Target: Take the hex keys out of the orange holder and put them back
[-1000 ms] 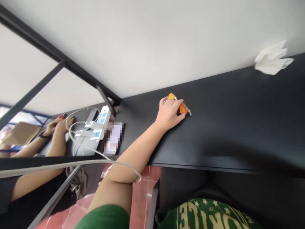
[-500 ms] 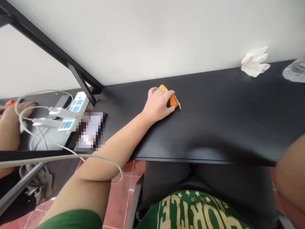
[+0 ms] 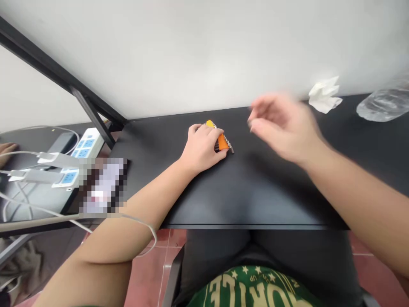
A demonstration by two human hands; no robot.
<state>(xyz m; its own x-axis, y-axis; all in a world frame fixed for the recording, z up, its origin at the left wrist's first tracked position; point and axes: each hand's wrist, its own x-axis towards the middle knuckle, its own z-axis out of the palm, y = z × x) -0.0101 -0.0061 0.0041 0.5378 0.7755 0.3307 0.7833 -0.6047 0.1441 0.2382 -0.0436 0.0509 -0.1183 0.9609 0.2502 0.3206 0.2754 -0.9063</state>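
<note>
My left hand is closed over a hex key set on the black desk. Orange and yellow parts of its holder show past my fingers, and the bent metal ends of several keys stick out on the right. The rest of the set is hidden under my palm. To the right, above the desk, my right hand is blurred by motion. Its fingers are curved and the thumb looks apart from them; I see nothing held in it.
A crumpled white tissue and a clear plastic bottle are by the wall at right. Left of the desk are a pixelated phone, a white power strip with chargers and loose cables. One cable crosses my left forearm. A black frame post rises at the desk's left end.
My right hand has come into view from the right and is over the desk. My left hand stays on the hex key set. The whole view has shifted slightly.
</note>
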